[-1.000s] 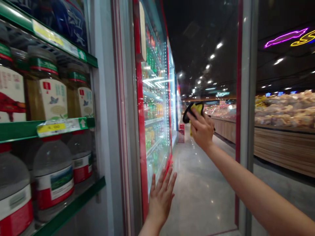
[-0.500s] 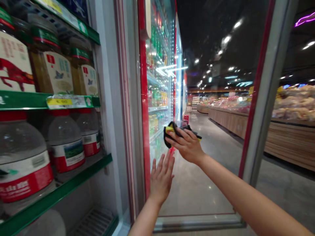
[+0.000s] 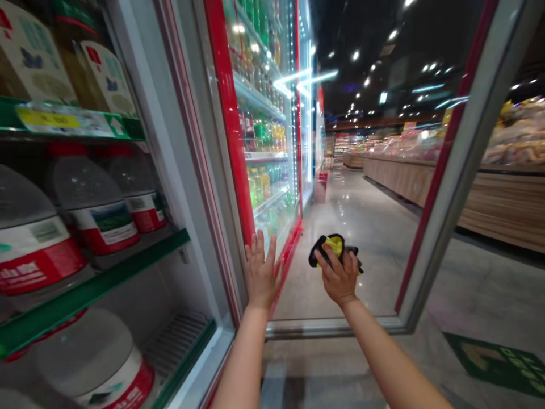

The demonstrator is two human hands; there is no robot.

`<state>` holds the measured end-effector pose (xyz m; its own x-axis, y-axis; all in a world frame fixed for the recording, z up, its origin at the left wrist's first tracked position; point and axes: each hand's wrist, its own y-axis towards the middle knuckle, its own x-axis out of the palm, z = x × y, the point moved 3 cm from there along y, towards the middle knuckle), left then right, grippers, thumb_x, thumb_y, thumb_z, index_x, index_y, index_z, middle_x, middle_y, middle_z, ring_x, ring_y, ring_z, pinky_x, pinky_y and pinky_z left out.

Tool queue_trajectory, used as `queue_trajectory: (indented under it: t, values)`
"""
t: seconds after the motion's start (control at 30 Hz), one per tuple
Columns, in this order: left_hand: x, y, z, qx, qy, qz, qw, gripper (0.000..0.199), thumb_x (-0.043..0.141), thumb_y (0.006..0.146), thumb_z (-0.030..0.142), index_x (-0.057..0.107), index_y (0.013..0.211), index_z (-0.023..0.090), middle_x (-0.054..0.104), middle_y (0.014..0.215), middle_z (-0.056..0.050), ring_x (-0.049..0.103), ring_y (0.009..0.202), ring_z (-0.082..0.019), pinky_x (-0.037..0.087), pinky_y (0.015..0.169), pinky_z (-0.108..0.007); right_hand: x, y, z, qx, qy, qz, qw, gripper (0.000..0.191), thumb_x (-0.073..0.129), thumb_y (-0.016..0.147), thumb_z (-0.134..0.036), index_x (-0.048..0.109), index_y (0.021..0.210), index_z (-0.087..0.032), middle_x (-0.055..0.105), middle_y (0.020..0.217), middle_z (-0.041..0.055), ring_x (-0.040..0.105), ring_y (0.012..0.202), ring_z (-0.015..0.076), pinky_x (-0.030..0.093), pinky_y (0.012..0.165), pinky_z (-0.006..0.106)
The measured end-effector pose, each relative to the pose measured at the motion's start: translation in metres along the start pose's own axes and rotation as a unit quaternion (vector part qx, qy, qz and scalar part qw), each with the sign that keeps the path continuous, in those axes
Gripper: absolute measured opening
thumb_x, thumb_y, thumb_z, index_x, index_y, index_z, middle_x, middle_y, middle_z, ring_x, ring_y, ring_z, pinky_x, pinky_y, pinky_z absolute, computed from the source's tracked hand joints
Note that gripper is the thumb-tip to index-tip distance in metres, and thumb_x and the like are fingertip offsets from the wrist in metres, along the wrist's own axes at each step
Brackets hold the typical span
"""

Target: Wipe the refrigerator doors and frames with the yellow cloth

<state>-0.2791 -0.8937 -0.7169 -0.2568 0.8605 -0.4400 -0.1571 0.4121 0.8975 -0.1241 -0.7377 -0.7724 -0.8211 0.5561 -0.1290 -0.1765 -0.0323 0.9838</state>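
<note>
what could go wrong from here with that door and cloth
The left hand is raised flat at the grey-framed glass door, which looks open, so pressure might swing it. The black-and-yellow cloth, bunched in the right hand, could slip onto the shiny grey floor and get stepped on. The large plastic water bottles on the green metal shelf sit near the left arm, so a careless sideways move might knock them.

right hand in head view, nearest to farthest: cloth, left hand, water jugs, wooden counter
1. Black and yellow cloth, gripped in the right hand.
2. Left hand, to its left, at the glass door.
3. Water jugs, on the green shelf, farther left.
4. Wooden counter, far ahead on the right.
</note>
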Motion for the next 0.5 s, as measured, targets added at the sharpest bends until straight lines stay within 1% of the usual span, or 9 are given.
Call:
queue_trajectory:
  t: [0.07,0.13,0.2,0.23,0.27,0.3,0.37,0.43,0.5]
  values:
    - [0.003,-0.008,0.000,0.028,0.013,-0.040,0.999,0.080,0.064,0.094,0.037,0.021,0.161,0.030,0.011,0.171,-0.012,0.007,0.158,-0.031,0.013,0.126,-0.061,-0.002,-0.024,0.021,0.009,-0.008,-0.012,1.000,0.061,0.059,0.086,-0.012,0.060,0.139,-0.043,0.065,0.139,0.0029,0.052,0.130,0.0312,0.037,0.114,0.057]
    - [0.009,-0.015,0.001,0.051,0.024,-0.066,0.996,0.087,0.072,0.087,0.049,0.027,0.160,0.032,0.016,0.170,-0.011,0.005,0.158,-0.031,0.002,0.126,-0.061,0.003,-0.024,0.031,0.072,0.003,-0.017,0.997,0.059,0.057,0.087,-0.015,0.060,0.140,-0.041,0.060,0.145,0.0059,0.049,0.132,0.0349,0.036,0.112,0.064]
    - [0.018,-0.023,0.005,0.068,0.029,-0.088,0.993,0.095,0.077,0.079,0.057,0.030,0.159,0.033,0.022,0.169,-0.010,0.003,0.158,-0.030,-0.003,0.126,-0.058,0.012,-0.014,0.024,0.163,0.012,-0.006,0.987,0.060,0.052,0.089,-0.015,0.056,0.145,-0.037,0.054,0.151,0.0110,0.042,0.138,0.0398,0.032,0.110,0.071]
    - [0.024,-0.026,0.007,0.074,0.031,-0.099,0.992,0.099,0.078,0.076,0.058,0.030,0.159,0.033,0.023,0.168,-0.010,0.003,0.158,-0.029,-0.005,0.127,-0.057,0.016,-0.011,0.015,0.188,0.013,-0.004,0.982,0.061,0.052,0.090,-0.014,0.054,0.147,-0.035,0.053,0.152,0.0126,0.039,0.140,0.0410,0.031,0.109,0.073]
    - [0.030,-0.029,0.009,0.077,0.034,-0.110,0.990,0.101,0.080,0.075,0.058,0.029,0.159,0.032,0.024,0.168,-0.010,0.003,0.158,-0.029,-0.006,0.127,-0.055,0.020,-0.011,0.006,0.185,0.017,-0.011,0.983,0.062,0.052,0.090,-0.014,0.053,0.148,-0.036,0.054,0.151,0.0123,0.039,0.140,0.0407,0.031,0.109,0.072]
    - [0.036,-0.031,0.010,0.076,0.038,-0.119,0.989,0.103,0.081,0.074,0.056,0.028,0.159,0.032,0.025,0.168,-0.010,0.004,0.158,-0.029,-0.006,0.127,-0.055,0.022,-0.016,-0.003,0.152,0.026,-0.028,0.988,0.063,0.053,0.090,-0.013,0.053,0.148,-0.039,0.057,0.148,0.0098,0.042,0.139,0.0387,0.032,0.110,0.068]
    - [0.046,-0.036,0.012,0.068,0.047,-0.133,0.988,0.104,0.082,0.075,0.051,0.026,0.160,0.032,0.025,0.167,-0.010,0.004,0.158,-0.030,-0.005,0.127,-0.057,0.020,-0.040,-0.009,0.026,0.059,-0.088,0.994,0.066,0.055,0.089,-0.010,0.054,0.143,-0.048,0.065,0.140,0.0005,0.050,0.134,0.0309,0.036,0.112,0.057]
    - [0.053,-0.039,0.011,0.055,0.052,-0.139,0.987,0.105,0.083,0.075,0.048,0.025,0.160,0.032,0.023,0.168,-0.009,0.003,0.157,-0.031,-0.002,0.127,-0.059,0.010,-0.073,0.006,-0.091,0.086,-0.150,0.981,0.069,0.056,0.088,-0.007,0.055,0.139,-0.055,0.069,0.134,-0.0077,0.056,0.128,0.0232,0.038,0.113,0.046]
    - [0.056,-0.042,0.011,0.055,0.050,-0.137,0.988,0.105,0.083,0.075,0.047,0.024,0.160,0.032,0.020,0.168,-0.009,0.001,0.157,-0.031,-0.002,0.127,-0.058,0.000,-0.094,0.039,-0.118,0.077,-0.183,0.973,0.070,0.054,0.087,-0.005,0.058,0.136,-0.055,0.070,0.132,-0.0096,0.058,0.126,0.0209,0.038,0.114,0.043]
